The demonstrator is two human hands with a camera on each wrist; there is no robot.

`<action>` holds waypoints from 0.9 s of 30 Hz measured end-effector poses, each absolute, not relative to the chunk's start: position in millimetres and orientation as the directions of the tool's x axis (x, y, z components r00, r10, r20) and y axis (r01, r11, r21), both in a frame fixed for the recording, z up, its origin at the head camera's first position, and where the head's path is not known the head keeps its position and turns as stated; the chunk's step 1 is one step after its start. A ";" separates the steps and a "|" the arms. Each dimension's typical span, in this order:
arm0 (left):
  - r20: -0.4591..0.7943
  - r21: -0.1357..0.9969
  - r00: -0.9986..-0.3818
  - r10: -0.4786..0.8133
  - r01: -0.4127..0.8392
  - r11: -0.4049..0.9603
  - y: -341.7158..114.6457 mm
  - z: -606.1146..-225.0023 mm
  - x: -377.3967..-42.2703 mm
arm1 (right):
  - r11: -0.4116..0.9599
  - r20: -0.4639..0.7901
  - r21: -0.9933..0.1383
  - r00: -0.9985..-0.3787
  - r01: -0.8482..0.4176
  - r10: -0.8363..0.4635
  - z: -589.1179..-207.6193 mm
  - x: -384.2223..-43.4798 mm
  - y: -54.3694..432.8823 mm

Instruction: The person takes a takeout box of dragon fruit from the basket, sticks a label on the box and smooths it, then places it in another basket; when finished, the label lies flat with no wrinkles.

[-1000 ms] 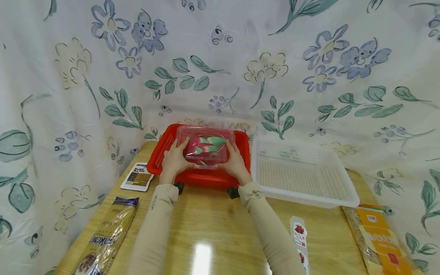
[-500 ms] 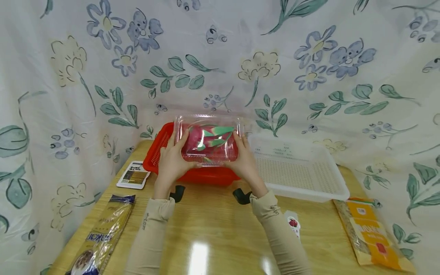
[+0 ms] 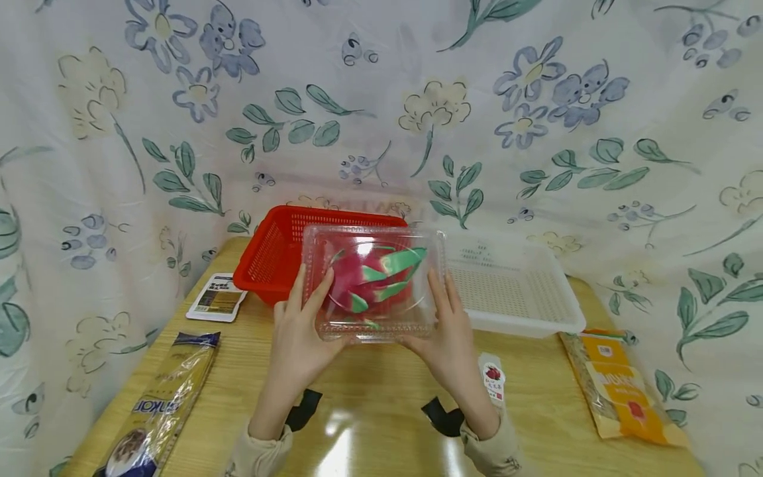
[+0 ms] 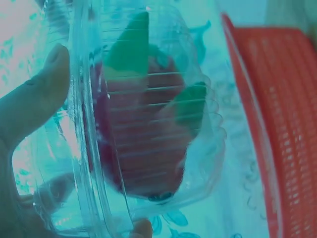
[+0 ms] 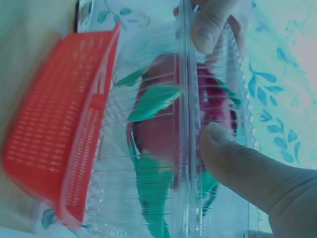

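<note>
Both of my hands hold a clear plastic clamshell box [image 3: 375, 330] in the head view, with a pink dragon fruit [image 3: 372, 281] with green scales inside. The left hand [image 3: 301, 344] grips the box's left side, thumb along the near edge. On the opposite side the right hand [image 3: 450, 348] grips it the same way. The lid is down over the fruit. The right thumb presses the plastic near the seam in the right wrist view. Behind the box, partly covered by it, stands a red perforated basket [image 3: 271, 255].
A white perforated basket [image 3: 518, 295] is at the back right. A white-edged packet [image 3: 217, 298] and a long gold packet [image 3: 163, 404] lie on the left. To the right are a sticker strip [image 3: 492, 377] and an orange-yellow bag [image 3: 616, 384]. A floral curtain [image 3: 369, 119] hangs behind.
Both hands have lifted the box of dragon fruit out of the red basket and drawn it toward me. More of the basket's inside now shows.
</note>
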State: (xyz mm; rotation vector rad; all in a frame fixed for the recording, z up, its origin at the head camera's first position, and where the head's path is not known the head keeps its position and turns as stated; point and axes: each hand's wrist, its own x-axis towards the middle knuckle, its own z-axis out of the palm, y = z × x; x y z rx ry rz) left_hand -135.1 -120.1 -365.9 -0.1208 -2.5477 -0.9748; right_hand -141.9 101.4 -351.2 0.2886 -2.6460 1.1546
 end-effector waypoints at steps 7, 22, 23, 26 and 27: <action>0.405 0.617 -0.912 -0.061 0.224 0.755 -103.7 -381.9 -97.5 | 0.671 0.304 -0.702 -0.952 -0.241 -0.024 -377.7 -98.9 114.5; 0.299 0.651 -0.952 -0.059 0.158 0.742 -86.7 -440.2 -54.4 | 0.710 0.287 -0.673 -0.958 -0.206 -0.006 -440.8 -49.6 131.9; 0.280 0.657 -0.958 -0.057 0.148 0.739 -85.9 -443.7 -53.8 | 0.706 0.276 -0.678 -0.961 -0.206 -0.015 -444.7 -49.1 133.3; 0.219 0.674 -0.975 -0.037 0.124 0.729 -83.6 -452.7 -51.5 | 0.691 0.247 -0.692 -0.968 -0.211 -0.048 -454.8 -47.1 138.3; 0.207 0.675 -0.978 -0.032 0.118 0.728 -82.7 -455.0 -50.7 | 0.686 0.243 -0.695 -0.968 -0.214 -0.056 -457.7 -46.4 139.9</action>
